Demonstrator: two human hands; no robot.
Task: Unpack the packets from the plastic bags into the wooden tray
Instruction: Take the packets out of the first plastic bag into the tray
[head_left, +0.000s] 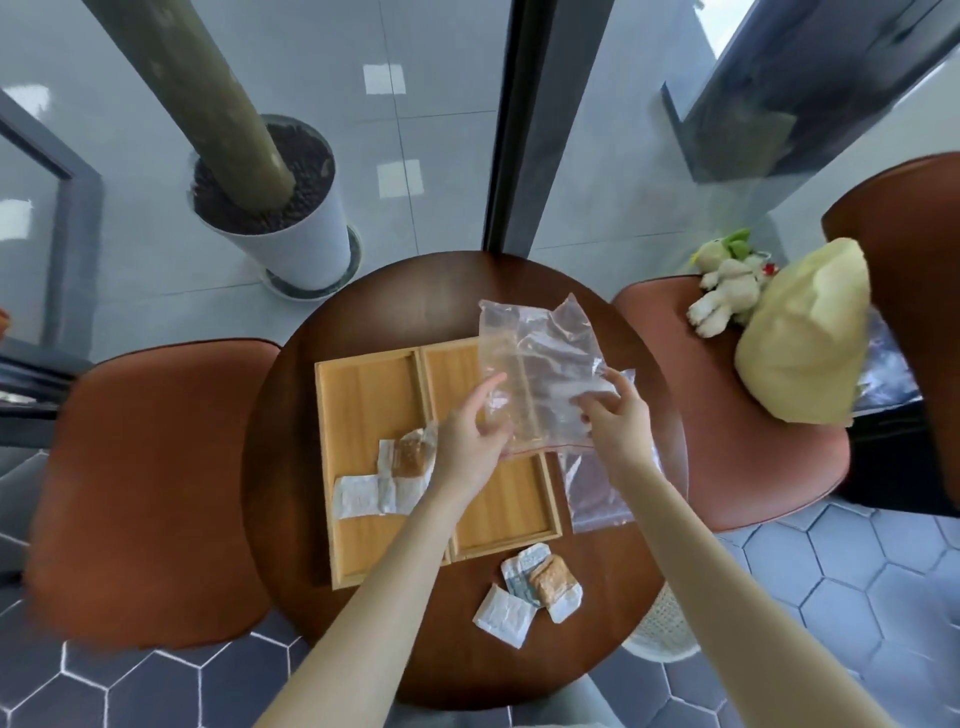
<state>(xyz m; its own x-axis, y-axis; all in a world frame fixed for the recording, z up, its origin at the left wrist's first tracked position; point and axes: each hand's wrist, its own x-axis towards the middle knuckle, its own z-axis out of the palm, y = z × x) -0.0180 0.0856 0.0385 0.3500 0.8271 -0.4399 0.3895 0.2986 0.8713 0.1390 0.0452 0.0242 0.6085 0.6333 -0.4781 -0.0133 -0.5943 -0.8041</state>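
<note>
Plush toy (727, 291) — potted trunk (275, 208)

A clear plastic bag (535, 374) hangs crumpled between the fingers (605, 400). Below them lies the two-compartment wooden tray (363, 395), packets (387, 480) in its left half; more packets (530, 587) lie nearer.

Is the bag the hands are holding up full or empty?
Empty, it seems: the held bag looks clear and flat, no packets visible inside, with both hands' fingers on it.
</note>
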